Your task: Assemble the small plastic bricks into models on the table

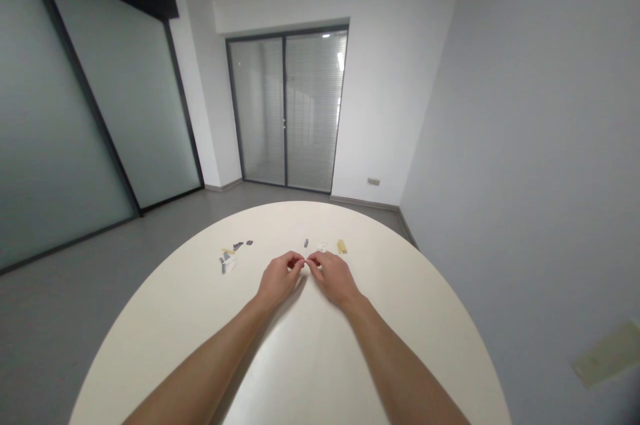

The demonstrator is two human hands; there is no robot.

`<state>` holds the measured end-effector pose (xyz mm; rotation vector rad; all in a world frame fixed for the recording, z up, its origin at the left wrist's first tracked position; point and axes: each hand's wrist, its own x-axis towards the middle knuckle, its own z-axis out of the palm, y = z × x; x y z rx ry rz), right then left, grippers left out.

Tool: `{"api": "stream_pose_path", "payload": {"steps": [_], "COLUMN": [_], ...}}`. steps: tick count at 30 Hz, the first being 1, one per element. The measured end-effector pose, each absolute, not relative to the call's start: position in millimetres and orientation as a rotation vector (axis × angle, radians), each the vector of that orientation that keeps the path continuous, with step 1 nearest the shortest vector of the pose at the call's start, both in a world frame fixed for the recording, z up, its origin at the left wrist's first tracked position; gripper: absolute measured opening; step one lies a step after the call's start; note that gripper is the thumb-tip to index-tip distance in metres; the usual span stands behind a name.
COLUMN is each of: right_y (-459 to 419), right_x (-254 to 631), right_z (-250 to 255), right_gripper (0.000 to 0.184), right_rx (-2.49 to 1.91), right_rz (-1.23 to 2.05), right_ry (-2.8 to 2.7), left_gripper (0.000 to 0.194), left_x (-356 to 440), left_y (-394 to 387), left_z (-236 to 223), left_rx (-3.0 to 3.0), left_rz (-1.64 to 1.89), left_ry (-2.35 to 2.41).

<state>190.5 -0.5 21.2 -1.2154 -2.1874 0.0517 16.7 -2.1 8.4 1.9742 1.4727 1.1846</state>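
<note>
Right now, from my remote seat, I see both hands brought together over the round white table (430, 345). My left hand (281, 278) and right hand (334, 276) have thumbs and fingers drawn into narrow pinches, the fingertips meeting or nearly meeting; I cannot tell whether something tiny sits in either pinch, since it is too small to make out. Just beyond the fingertips lies a small grey piece (307, 243) on the tabletop. Past the right hand I have some white pieces (323, 247), partly hidden by that hand, and beside them, farther right, a yellow piece (342, 246). Well off to the left of the left hand is a loose scatter: dark pieces (238, 246), a yellow strip (229, 251), white scraps (231, 264) and a grey bit (223, 268) at the near end. Behind the table I view glass doors (255, 111).
</note>
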Motion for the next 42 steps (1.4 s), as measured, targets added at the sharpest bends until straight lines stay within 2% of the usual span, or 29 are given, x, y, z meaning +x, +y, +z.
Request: {"api": "stream_pose_path", "payload": {"steps": [12, 23, 42], "right_y": [-0.4, 1.6, 0.5], "right_x": [190.2, 191.0, 191.2], "right_z": [20.7, 17.9, 18.4], "right_gripper": [0.02, 0.011, 0.009], "right_rx": [-1.245, -1.202, -1.234], "right_rz": [0.089, 0.105, 0.086], "right_ry": [-2.179, -2.172, -2.174], "left_gripper": [0.025, 0.026, 0.019], "left_x": [17.1, 17.4, 16.7], "left_y": [-3.4, -4.6, -6.0], "left_z": [9.8, 12.3, 12.2], "left_rx": [1.956, 1.968, 1.952], "left_rz": [1.198, 1.169, 1.206], "left_ry": [1.463, 1.473, 1.457]}}
